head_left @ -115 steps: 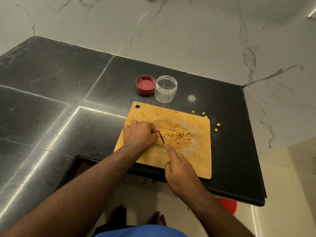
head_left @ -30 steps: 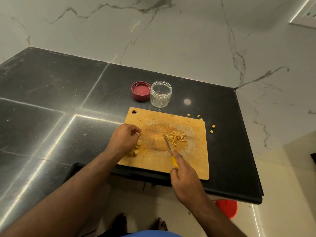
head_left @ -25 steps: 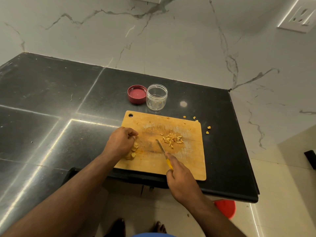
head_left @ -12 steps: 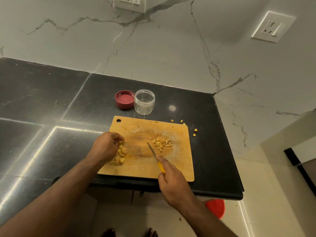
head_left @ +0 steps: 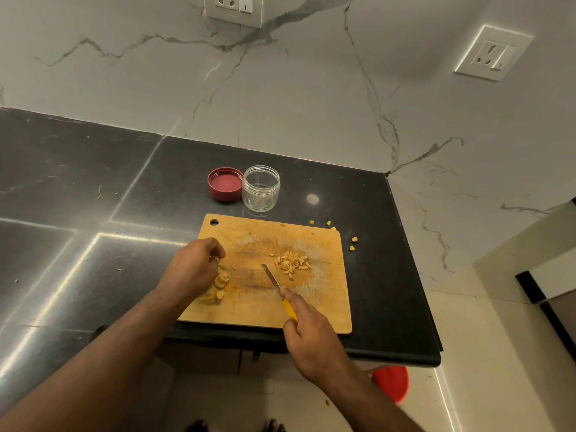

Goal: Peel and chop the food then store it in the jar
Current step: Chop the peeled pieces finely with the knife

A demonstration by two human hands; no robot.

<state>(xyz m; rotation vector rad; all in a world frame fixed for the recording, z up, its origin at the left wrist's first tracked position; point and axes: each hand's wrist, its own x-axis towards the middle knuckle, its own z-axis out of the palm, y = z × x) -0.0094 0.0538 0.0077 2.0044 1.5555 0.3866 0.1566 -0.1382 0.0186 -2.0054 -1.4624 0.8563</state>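
Two hands work over the cutting board: the left hand curls loosely on the sliced pieces just beside it, nearer than the right hand gripping the knife, blade angled toward the chopped pile.

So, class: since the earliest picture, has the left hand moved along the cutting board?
Yes. The left hand has shifted from the chopped pile toward the cutting board's left edge, onto the slices.
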